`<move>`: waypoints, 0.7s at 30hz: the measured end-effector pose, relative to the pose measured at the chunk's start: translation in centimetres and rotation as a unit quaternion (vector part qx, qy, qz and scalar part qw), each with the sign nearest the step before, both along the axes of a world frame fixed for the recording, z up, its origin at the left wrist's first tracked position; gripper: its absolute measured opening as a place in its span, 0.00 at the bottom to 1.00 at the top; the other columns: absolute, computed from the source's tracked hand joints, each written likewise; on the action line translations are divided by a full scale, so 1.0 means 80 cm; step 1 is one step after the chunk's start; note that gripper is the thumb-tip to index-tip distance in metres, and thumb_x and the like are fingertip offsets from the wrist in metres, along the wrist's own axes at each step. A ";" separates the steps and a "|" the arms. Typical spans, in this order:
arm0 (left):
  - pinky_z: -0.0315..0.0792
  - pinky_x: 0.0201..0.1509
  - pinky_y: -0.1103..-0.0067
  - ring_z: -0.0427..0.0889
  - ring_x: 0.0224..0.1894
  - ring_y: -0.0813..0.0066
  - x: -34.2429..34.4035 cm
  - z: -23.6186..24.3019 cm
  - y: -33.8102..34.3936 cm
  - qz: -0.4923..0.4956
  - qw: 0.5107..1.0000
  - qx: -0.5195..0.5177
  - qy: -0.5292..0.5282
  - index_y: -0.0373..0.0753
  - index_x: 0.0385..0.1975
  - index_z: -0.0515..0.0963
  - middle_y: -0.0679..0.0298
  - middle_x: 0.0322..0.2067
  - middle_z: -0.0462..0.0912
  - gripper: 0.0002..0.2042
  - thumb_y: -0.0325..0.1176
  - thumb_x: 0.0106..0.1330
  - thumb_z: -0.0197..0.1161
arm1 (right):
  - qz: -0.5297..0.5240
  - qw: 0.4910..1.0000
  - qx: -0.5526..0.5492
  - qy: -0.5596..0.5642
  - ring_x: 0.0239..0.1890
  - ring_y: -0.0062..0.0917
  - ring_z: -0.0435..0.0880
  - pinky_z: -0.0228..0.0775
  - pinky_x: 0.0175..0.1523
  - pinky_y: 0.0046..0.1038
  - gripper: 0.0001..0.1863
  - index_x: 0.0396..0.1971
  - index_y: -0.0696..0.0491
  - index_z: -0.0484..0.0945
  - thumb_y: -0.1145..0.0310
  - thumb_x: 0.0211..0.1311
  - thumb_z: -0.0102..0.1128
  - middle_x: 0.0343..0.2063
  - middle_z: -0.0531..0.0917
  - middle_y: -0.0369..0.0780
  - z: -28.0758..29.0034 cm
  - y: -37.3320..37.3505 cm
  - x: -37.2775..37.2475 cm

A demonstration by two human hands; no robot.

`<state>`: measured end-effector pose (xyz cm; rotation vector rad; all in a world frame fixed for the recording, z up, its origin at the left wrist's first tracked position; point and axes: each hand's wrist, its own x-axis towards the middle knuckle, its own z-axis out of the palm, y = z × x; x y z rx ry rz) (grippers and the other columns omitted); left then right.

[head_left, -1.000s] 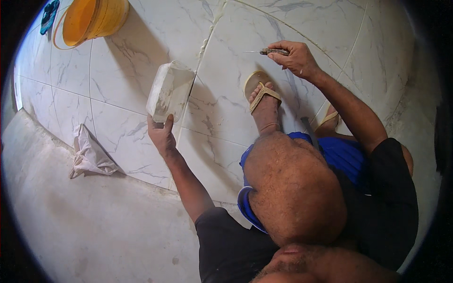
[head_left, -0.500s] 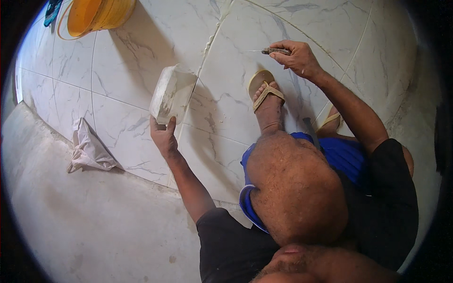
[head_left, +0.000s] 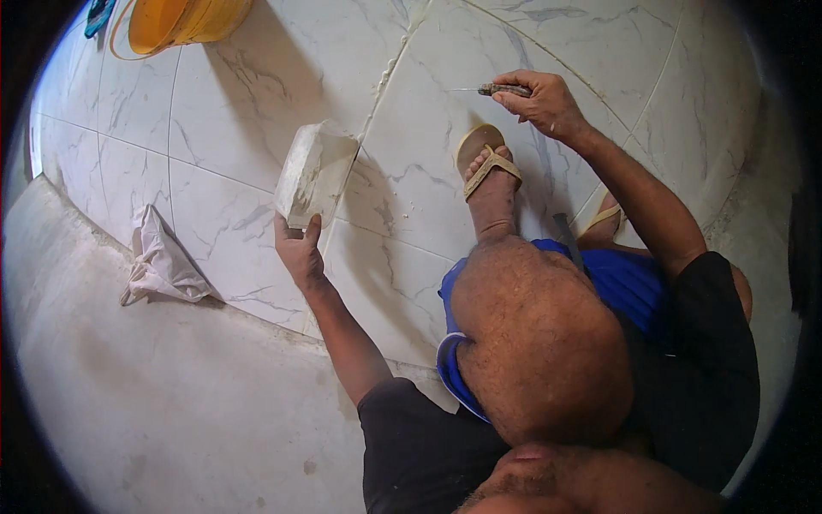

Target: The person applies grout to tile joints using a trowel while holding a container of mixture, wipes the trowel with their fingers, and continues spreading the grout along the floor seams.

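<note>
In my left hand is a clear plastic container, gripped at its near end with the thumb on the rim. White paste coats its walls, and it is tilted above the tiles. My right hand is closed round the dark handle of a hand tool. Its thin metal blade points left, apart from the floor; seen nearly edge-on, its exact kind is unclear. Between the hands, white paste lies unevenly along a joint in the marbled white tile floor.
A yellow bucket with a handle stands at the far left. A crumpled white cloth lies by the tile edge, next to grey concrete. My sandalled foot rests on the tiles right of the joint. White crumbs dot the floor.
Very little differs. The whole view has shifted slightly, and the container appears turned a touch in my left hand. Both hands keep their holds.
</note>
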<state>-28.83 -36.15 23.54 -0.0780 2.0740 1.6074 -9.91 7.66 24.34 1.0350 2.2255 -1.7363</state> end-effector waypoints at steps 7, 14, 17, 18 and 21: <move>0.70 0.65 0.72 0.79 0.59 0.66 0.004 0.005 -0.009 -0.002 1.000 0.023 0.000 0.29 0.65 0.68 0.56 0.57 0.80 0.34 0.20 0.58 0.75 | 0.013 1.000 0.009 -0.004 0.26 0.15 0.82 0.80 0.32 0.22 0.18 0.50 0.57 0.85 0.61 0.66 0.69 0.32 0.89 0.38 0.004 -0.001 -0.004; 0.69 0.66 0.71 0.77 0.61 0.64 0.006 0.006 -0.015 0.001 1.000 0.027 0.000 0.28 0.66 0.68 0.55 0.60 0.78 0.35 0.20 0.57 0.76 | 0.010 1.000 0.012 0.002 0.27 0.16 0.83 0.80 0.33 0.22 0.19 0.50 0.57 0.85 0.60 0.66 0.69 0.33 0.89 0.39 0.002 0.002 -0.006; 0.69 0.67 0.71 0.78 0.61 0.64 0.007 0.008 -0.019 -0.001 1.000 0.027 0.003 0.28 0.66 0.68 0.55 0.59 0.78 0.35 0.21 0.57 0.76 | 0.013 1.000 0.015 0.001 0.27 0.17 0.83 0.80 0.33 0.22 0.19 0.50 0.57 0.84 0.60 0.66 0.69 0.33 0.89 0.40 0.001 0.002 -0.006; 0.69 0.67 0.71 0.78 0.61 0.64 0.007 0.009 -0.021 0.000 1.000 0.027 0.003 0.28 0.66 0.68 0.55 0.59 0.78 0.35 0.21 0.57 0.76 | 0.013 1.000 0.013 0.004 0.27 0.17 0.83 0.81 0.33 0.22 0.19 0.50 0.58 0.84 0.60 0.66 0.69 0.33 0.89 0.40 0.002 0.001 -0.007; 0.69 0.67 0.71 0.78 0.60 0.64 0.009 0.011 -0.025 -0.004 1.000 0.019 0.010 0.28 0.66 0.68 0.55 0.59 0.78 0.35 0.22 0.57 0.76 | 0.020 1.000 0.019 0.003 0.27 0.16 0.83 0.80 0.33 0.22 0.19 0.50 0.58 0.84 0.61 0.66 0.69 0.33 0.89 0.39 0.001 0.002 -0.007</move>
